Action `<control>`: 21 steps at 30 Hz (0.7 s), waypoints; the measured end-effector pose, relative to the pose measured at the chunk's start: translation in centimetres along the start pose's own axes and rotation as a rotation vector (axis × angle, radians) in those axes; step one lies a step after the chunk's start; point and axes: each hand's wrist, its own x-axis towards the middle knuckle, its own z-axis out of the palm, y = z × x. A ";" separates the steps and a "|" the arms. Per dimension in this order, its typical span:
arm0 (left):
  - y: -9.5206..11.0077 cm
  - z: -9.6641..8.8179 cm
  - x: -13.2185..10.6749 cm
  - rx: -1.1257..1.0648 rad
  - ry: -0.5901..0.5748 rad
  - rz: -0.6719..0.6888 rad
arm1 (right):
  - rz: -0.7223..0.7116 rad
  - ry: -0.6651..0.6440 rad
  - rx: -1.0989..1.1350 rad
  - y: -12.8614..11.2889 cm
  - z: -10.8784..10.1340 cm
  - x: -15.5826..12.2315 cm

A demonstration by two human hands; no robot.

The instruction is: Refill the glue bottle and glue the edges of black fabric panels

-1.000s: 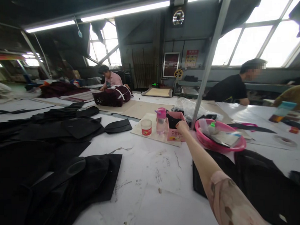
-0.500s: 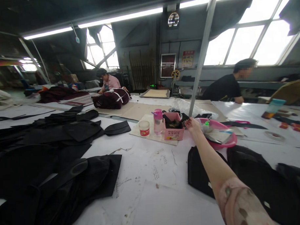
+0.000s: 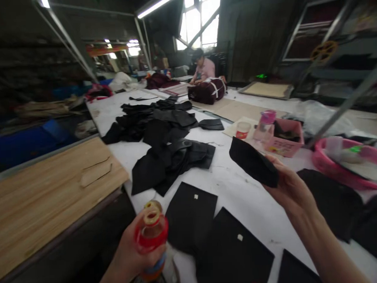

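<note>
My left hand [image 3: 133, 246], low in the view, is wrapped around a red plastic bottle [image 3: 151, 235] with a yellowish neck and a blue band near its lower part. What is in the bottle cannot be made out. On the right, my right hand [image 3: 289, 181] grips a small black fabric piece [image 3: 252, 162] by one end and lifts it above the white table [image 3: 236, 193]. Flat black fabric panels [image 3: 234, 247], two with small pale tags, lie between and below my hands. Beyond them is a heap of black cut pieces [image 3: 176, 154].
A pink box [image 3: 287, 145], a pink-lidded bottle [image 3: 265, 124] and a jar [image 3: 243, 130] stand past my right hand, near a pink basin [image 3: 328, 161] and a slanting metal pole [image 3: 344, 101]. A wooden board [image 3: 54, 195] lies left. A person [image 3: 204, 68] works at the far end.
My view has swung left. My right hand has come back from beside the pink box and now holds up a black fabric piece. My left hand has come into view with the red bottle.
</note>
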 end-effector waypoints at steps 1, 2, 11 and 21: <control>-0.2 -0.5 -1.0 -0.023 -0.006 -0.027 | 0.011 -0.087 -0.041 1.2 2.5 -1.9; -0.2 -0.7 -1.5 -0.061 -0.028 -0.046 | -0.009 -0.178 -0.083 2.5 4.8 -3.8; 1.3 -1.5 -2.6 -0.468 -0.203 -0.013 | -0.100 -0.747 -0.484 11.9 14.1 -13.6; 0.7 -3.5 -4.2 -0.633 -0.424 -0.029 | -0.380 -0.909 -0.879 12.3 17.3 -12.0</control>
